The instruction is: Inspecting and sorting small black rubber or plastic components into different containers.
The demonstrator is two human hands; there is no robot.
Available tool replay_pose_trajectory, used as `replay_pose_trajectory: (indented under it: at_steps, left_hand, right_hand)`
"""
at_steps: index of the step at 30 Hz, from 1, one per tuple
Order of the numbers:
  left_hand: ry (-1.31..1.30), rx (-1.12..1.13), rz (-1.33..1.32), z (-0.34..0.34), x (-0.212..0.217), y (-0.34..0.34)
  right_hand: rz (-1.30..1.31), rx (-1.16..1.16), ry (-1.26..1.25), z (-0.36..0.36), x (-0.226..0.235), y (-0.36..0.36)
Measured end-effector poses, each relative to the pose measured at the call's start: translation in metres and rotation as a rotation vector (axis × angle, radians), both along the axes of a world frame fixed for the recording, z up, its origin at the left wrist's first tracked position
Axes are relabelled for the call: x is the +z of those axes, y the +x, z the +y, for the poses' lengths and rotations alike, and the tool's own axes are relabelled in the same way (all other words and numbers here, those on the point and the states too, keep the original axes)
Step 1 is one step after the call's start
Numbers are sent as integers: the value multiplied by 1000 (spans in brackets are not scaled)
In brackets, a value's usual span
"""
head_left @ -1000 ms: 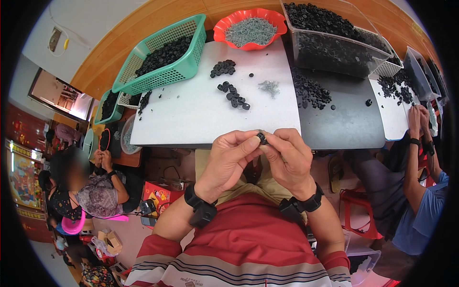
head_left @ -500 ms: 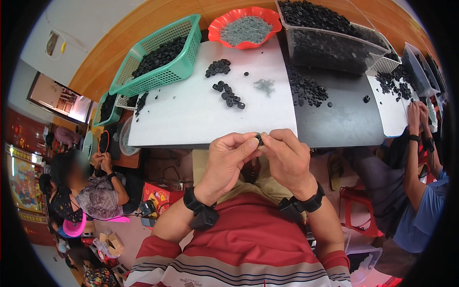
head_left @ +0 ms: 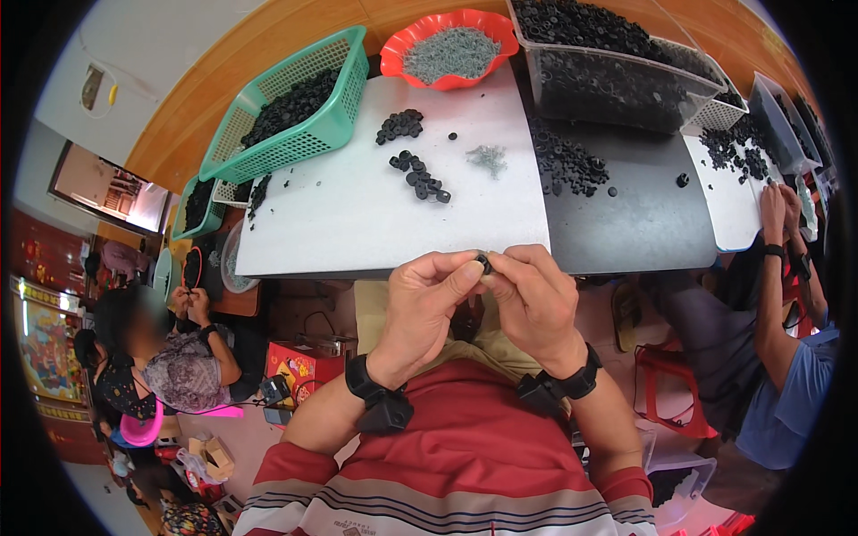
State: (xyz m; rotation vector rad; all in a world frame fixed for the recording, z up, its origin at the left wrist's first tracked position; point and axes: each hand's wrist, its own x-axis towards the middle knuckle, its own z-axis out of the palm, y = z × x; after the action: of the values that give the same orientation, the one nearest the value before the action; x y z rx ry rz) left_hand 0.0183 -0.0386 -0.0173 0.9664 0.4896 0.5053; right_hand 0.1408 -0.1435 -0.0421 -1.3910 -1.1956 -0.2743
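Just past the near edge of the white board, a small round black part [head_left: 483, 263] sits between the fingertips of both hands. My left hand [head_left: 424, 302] pinches it from the left, thumb against forefinger. From the other side my right hand [head_left: 534, 304] closes its thumb and fingers on it too; anything smaller in those fingertips is hidden. On the white board [head_left: 331, 219] ahead lie two clusters of black round parts, one farther [head_left: 399, 127] and one nearer [head_left: 420, 179]. Right of them is a little heap of translucent pieces [head_left: 486, 160].
A green basket [head_left: 308, 147] of black parts stands back left. Beside it is a red scalloped bowl [head_left: 389, 64] of greyish pieces. A clear bin [head_left: 617, 89] of black parts stands back right, with loose parts [head_left: 572, 161] before it. People work at both sides.
Both hands keep their pinch on the black part, with only slight finger movement. The table and its contents appear shifted slightly left in view.
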Motion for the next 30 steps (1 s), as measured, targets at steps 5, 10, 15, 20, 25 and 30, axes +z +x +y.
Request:
replay_pose_trajectory:
  at_steps: [5,10,15,20,25,30]
  left_hand:
    - [-86,-11,-54,0,-4,0]
    - [-125,-3,-55,-3,-3,3]
    - [-146,4,-64,-3,-7,3]
    - [-177,3,-71,-4,-5,5]
    - [-174,0,-76,-6,-5,5]
    - [-177,-11,-73,-6,-5,5]
  right_hand:
    - [-5,-15,6,-1,1,0]
    - [10,-17,22,1,-1,0]
    - [25,-5,9,0,-2,-1]
    - [66,-11,14,1,-3,-2]
    - [164,10,25,1,-2,-3]
    - [180,20,32,1,-3,-1]
